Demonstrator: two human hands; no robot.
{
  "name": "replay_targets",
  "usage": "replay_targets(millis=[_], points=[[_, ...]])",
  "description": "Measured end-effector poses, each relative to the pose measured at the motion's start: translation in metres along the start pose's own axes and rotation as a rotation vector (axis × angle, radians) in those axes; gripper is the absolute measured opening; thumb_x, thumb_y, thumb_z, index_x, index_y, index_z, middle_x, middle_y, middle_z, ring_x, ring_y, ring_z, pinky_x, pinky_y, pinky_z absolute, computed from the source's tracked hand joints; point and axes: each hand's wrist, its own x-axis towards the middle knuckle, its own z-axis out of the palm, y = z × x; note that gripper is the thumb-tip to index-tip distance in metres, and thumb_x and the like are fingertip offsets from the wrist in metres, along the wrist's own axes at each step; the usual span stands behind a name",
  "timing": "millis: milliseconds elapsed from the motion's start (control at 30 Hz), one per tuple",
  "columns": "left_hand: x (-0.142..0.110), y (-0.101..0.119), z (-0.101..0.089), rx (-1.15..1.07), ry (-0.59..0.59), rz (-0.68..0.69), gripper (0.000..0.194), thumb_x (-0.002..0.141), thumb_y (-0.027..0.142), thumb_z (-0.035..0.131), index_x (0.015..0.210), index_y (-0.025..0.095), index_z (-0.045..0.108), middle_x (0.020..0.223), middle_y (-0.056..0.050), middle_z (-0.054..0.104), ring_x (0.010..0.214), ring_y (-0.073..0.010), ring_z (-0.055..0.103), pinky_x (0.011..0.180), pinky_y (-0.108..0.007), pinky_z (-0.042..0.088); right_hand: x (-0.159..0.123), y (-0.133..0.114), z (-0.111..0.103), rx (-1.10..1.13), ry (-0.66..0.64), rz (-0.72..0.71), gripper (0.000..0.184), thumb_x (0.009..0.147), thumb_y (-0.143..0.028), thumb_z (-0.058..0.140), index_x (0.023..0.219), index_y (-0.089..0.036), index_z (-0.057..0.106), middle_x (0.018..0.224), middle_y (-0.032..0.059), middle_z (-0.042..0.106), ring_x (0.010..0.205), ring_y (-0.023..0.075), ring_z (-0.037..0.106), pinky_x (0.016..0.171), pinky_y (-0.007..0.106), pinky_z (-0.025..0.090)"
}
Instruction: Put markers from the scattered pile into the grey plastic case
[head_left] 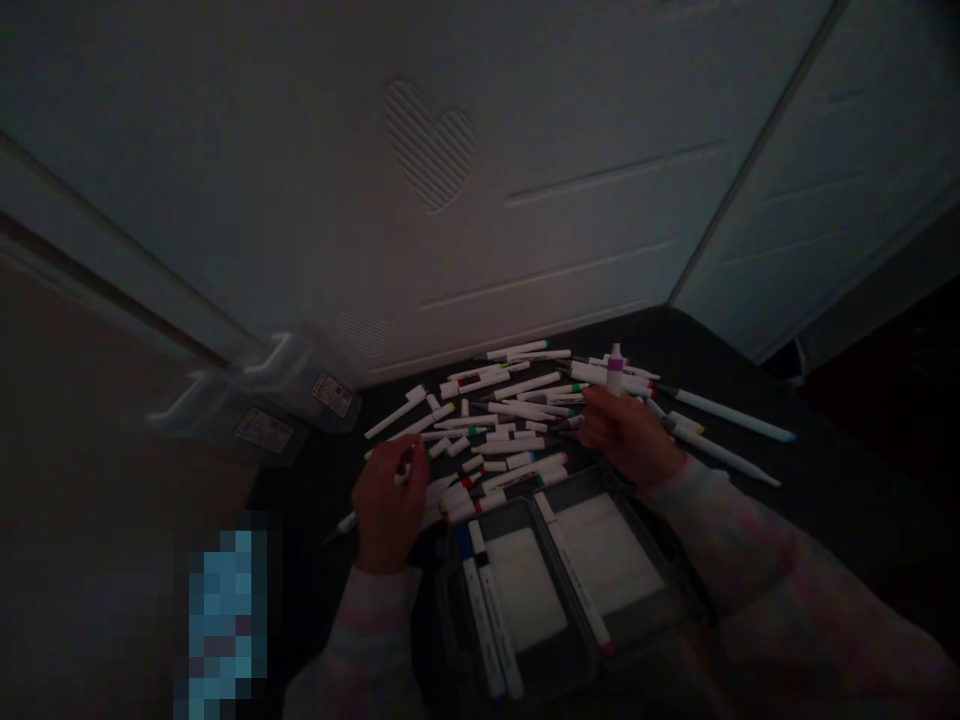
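My right hand (634, 432) is closed around a white marker (615, 368) with a purple band, its narrow tip pointing up. On the left, my left hand (391, 500) pinches a small white piece (403, 477) that looks like a marker cap, mostly hidden by the fingers. Between and beyond the hands, many white markers (517, 408) and loose caps (440, 448) lie scattered. Nearest me sits an open dark plastic case (442, 600). Two markers, one blue-banded (480, 610) and one black-banded (495, 610), lie in its left side; a pink-ended marker (574, 575) lies along its middle.
Two clear plastic boxes with labels (262, 430) stand at the back left of the dark tabletop (757, 400). A pale panel with a raised heart (431, 145) rises behind the markers. Several longer markers (727, 415) lie toward the right. The scene is dim.
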Motion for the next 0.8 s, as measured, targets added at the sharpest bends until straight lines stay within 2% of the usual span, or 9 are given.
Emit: replay_targets(millis=[100,167,300,400,533,633,800], points=[[-0.004,-0.001,-0.026,0.061,0.017,-0.062,0.015,0.08,0.026,0.05,0.085,0.017,0.06,0.077,-0.001,0.061,0.067,-0.0116,0.056,0.064,-0.023,0.044,0.0,0.0,-0.002,-0.008,0.021,0.003,0.043,0.068,-0.036,0.065,0.051,-0.02,0.029,0.041,-0.0106,0.019,0.035,0.0033,0.015,0.037,0.021,0.019],[-0.012,-0.005,-0.046,0.134,-0.017,-0.104,0.017,0.08,0.029,0.05,0.085,0.017,0.06,0.079,-0.002,0.062,0.071,-0.0128,0.057,0.067,-0.024,0.045,-0.001,-0.001,-0.002,-0.019,0.035,0.004,0.044,0.068,-0.036,0.065,0.05,-0.019,0.028,0.041,-0.0102,0.018,0.035,0.0033,0.016,0.037,0.021,0.02],[-0.042,-0.018,-0.071,0.218,-0.266,-0.122,0.021,0.08,0.032,0.049,0.091,0.018,0.06,0.085,-0.004,0.063,0.081,-0.0166,0.058,0.075,-0.03,0.048,-0.004,-0.004,-0.001,-0.025,0.065,0.038,0.042,0.074,-0.032,0.06,0.05,-0.019,0.028,0.042,-0.0092,0.018,0.035,0.0037,0.017,0.039,0.021,0.024],[-0.065,-0.027,-0.07,0.223,-0.411,-0.107,0.024,0.078,0.031,0.053,0.099,0.02,0.059,0.095,-0.005,0.062,0.091,-0.0189,0.057,0.081,-0.033,0.048,-0.006,-0.005,0.001,-0.01,0.088,0.048,0.039,0.073,-0.027,0.06,0.05,-0.019,0.03,0.042,-0.0089,0.02,0.036,0.0036,0.017,0.038,0.021,0.024],[-0.081,-0.027,-0.055,0.22,-0.436,-0.177,0.033,0.075,0.025,0.058,0.107,0.02,0.056,0.105,-0.006,0.06,0.098,-0.0194,0.055,0.086,-0.035,0.047,-0.005,-0.003,0.002,0.001,0.117,0.033,0.037,0.072,-0.023,0.061,0.051,-0.018,0.032,0.042,-0.0086,0.022,0.036,0.0036,0.017,0.037,0.02,0.022],[-0.084,-0.026,-0.05,0.173,-0.465,-0.214,0.026,0.076,0.02,0.055,0.102,0.019,0.058,0.099,-0.005,0.062,0.093,-0.018,0.057,0.084,-0.034,0.048,-0.004,-0.002,0.001,0.002,0.12,0.024,0.036,0.073,-0.021,0.06,0.05,-0.018,0.033,0.041,-0.0085,0.022,0.036,0.0039,0.017,0.037,0.02,0.022],[-0.09,-0.032,-0.06,0.097,-0.496,-0.183,0.015,0.077,0.019,0.053,0.088,0.02,0.062,0.089,-0.003,0.064,0.087,-0.0168,0.059,0.079,-0.033,0.051,-0.004,-0.003,0.0,-0.023,0.116,0.009,0.039,0.075,-0.024,0.059,0.047,-0.018,0.032,0.04,-0.0076,0.023,0.035,0.0043,0.018,0.038,0.021,0.024]])
